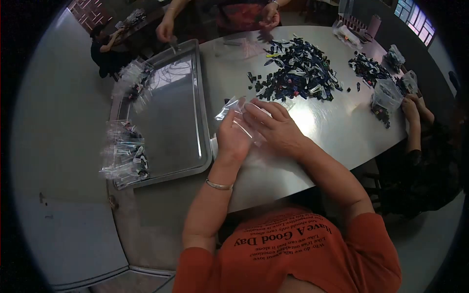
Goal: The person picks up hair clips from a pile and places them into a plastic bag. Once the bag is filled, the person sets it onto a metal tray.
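Note:
A clear plastic bag is held over the near part of the metal table, its film catching the light. My left hand has its thumb and fingers closed on the bag from the left. From the right, my right hand bends its fingers over the same bag, and its fingertips meet the film. Whatever the bag contains is hidden by my fingers. Just beyond my hands lies a large pile of small dark and white pieces, with several loose black bits at its near edge.
Left of my hands lies a large metal tray; filled clear bags line its left rim. A co-worker's hand reaches over its far end. Another person's hands are at the right edge, near a plastic bag and a smaller pile.

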Motion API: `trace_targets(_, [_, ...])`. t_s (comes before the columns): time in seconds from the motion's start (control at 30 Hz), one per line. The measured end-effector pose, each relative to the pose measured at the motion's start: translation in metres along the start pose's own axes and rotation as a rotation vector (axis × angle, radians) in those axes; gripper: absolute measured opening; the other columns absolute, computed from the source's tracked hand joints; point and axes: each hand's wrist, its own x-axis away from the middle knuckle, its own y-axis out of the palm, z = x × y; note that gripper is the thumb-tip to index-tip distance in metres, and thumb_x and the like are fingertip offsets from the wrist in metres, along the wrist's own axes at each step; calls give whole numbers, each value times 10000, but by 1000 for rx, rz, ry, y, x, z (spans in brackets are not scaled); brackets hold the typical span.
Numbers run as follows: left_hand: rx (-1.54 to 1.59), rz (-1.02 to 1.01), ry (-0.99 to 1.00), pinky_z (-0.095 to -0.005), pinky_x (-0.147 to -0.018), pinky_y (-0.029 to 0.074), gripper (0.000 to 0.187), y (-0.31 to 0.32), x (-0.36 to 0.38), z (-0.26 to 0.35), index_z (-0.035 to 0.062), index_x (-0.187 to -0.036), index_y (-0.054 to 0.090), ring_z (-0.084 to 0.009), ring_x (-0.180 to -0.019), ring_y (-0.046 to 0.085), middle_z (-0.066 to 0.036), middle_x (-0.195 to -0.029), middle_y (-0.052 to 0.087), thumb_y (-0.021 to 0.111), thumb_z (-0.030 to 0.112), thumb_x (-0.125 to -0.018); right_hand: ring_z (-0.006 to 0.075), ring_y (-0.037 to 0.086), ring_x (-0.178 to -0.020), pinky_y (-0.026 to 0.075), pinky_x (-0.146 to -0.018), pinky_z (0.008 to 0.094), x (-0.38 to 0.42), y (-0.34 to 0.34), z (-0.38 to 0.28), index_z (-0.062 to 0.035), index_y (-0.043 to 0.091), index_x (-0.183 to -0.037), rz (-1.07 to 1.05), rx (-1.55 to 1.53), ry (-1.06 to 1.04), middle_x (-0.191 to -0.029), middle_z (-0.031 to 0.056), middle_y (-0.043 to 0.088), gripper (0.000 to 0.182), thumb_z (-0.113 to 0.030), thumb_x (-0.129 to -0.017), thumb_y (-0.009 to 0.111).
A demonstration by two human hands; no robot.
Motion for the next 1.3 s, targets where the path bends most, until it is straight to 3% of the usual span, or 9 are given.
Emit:
trace_targets(0.07, [17,-78,-35,-406,-1037,354,333,-13,-6,-4,8,-1185,484,-272,-1196,463,-152,-1233,523,339,213,-966,272,345,-1267,272,-1054,405,2,6,1,-56,514,-1239,4,7,10,-1367,75,372,585,-211,-692,650])
trace_targets(0.27, [-33,58,-23,-413,-1039,347,373,8,5,5,-1,-1212,472,-277,-1169,478,-154,-1249,510,324,222,-953,262,325,-1293,258,-1059,412,2,4,-2,-46,493,-1262,-13,-35,39,-1377,77,368,626,-211,-681,658])
trace_targets(0.37, [37,-118,-32,-368,-996,376,359,11,8,6,6,-1182,495,-256,-1108,505,-150,-1165,550,406,245,-930,266,322,-1297,265,-1050,426,2,6,-2,-59,501,-1257,-12,-47,31,-1374,85,374,634,-221,-670,676])
trace_targets(0.53, [139,46,-18,-428,-964,406,377,-3,0,6,27,-1096,510,-293,-1070,522,-160,-1111,555,344,327,-941,302,339,-1274,282,-1033,446,-1,-7,-1,-78,511,-1246,27,-173,12,-1364,114,388,639,-262,-661,690])
trace_targets(0.67, [97,-9,-48,-451,-935,422,398,-4,-3,8,32,-1060,498,-299,-1039,532,-167,-1076,557,319,372,-957,335,372,-1220,288,-1019,453,0,-14,5,-68,563,-1177,27,-296,18,-1343,136,413,573,-306,-670,683])
trace_targets(0.83, [13,27,-41,-457,-931,422,524,11,5,3,29,-1127,435,-315,-1037,530,-199,-1084,544,261,495,-964,327,406,-1189,312,-1000,440,1,-5,5,-76,624,-1095,77,-166,17,-1326,140,439,450,-277,-695,673])
trace_targets(1.0, [-17,-16,-6,-457,-956,398,549,6,0,-5,16,-1192,384,-322,-1066,513,-217,-1131,516,244,498,-967,291,487,-1119,371,-955,410,-1,11,3,-107,656,-1041,259,-10,49,-1267,125,499,334,-179,-715,664])
trace_targets(1.23, [-65,-26,-44,-423,-1019,358,598,5,3,-12,-13,-1256,406,-298,-1167,472,-194,-1235,492,211,479,-977,280,504,-1101,384,-935,406,-5,9,-5,-131,659,-1033,204,-28,133,-1267,119,499,325,-184,-714,676])
trace_targets(1.3, [-65,0,-36,-423,-1019,357,589,9,5,-13,-3,-1249,409,-298,-1169,470,-190,-1237,492,231,486,-973,274,527,-1096,396,-912,412,-7,9,-5,-150,663,-981,284,-10,128,-1263,117,522,341,-183,-647,724])
